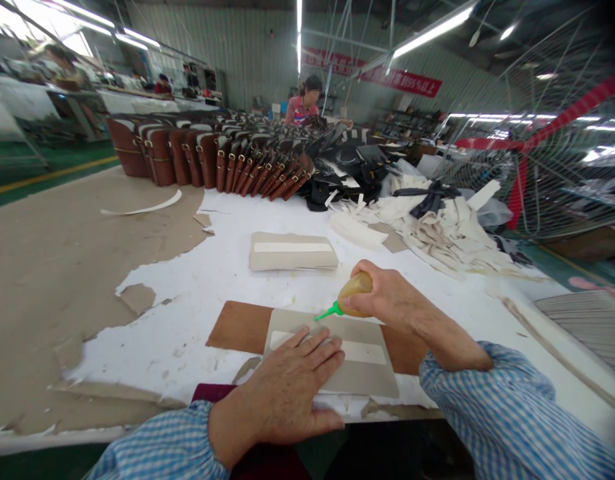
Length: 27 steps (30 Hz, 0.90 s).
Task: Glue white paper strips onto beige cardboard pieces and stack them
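Observation:
My left hand lies flat, fingers stretched out, on a grey-beige board panel with a white strip across it. Under the panel is a brown leather piece, showing on both sides. In my right hand is a squeeze glue bottle, amber in colour, with a green nozzle. The bottle is tilted, and its nozzle tip is at the panel's far edge, just beyond my left fingertips. Farther off lies a stack of similar panels, a white strip on top.
Rows of brown leather bags stand at the back left, dark pieces beside them. Cream scraps are heaped at the right near a large fan. Torn white paper covers part of the table. A person is beyond the bags.

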Tool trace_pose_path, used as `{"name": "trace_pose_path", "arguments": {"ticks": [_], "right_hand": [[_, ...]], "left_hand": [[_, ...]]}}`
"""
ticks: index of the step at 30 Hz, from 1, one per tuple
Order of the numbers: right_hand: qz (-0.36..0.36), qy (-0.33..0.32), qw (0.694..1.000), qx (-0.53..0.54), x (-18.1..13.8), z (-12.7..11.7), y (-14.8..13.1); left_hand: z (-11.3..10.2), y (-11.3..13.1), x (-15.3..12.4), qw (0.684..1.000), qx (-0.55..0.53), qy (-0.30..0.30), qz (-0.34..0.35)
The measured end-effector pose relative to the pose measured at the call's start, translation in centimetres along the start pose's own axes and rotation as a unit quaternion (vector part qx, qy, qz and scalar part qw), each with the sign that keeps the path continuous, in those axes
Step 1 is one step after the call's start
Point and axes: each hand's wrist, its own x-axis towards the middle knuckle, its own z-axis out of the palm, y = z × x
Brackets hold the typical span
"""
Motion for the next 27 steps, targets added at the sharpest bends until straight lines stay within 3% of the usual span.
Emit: {"name": "trace_pose_path", "arguments": {"ticks": [13, 21, 27], "right_hand": [[0.045, 0.002, 0.999, 0.024, -1.5, -1.1, 2.0], [0.077, 0.019, 0.997, 0.023, -2.2, -1.4, 4.3], [0.102, 0.026, 0.994, 0.016, -2.9, -1.9, 6.1]], "left_hand": [[0.3, -0.2, 0.1, 1.000, 0.005, 0.006, 0.003], [-0.2, 0.1, 0.4, 0.999, 0.025, -0.038, -0.014], [-0.4, 0.1, 0.5, 0.999, 0.024, -0.039, -0.015]]}}
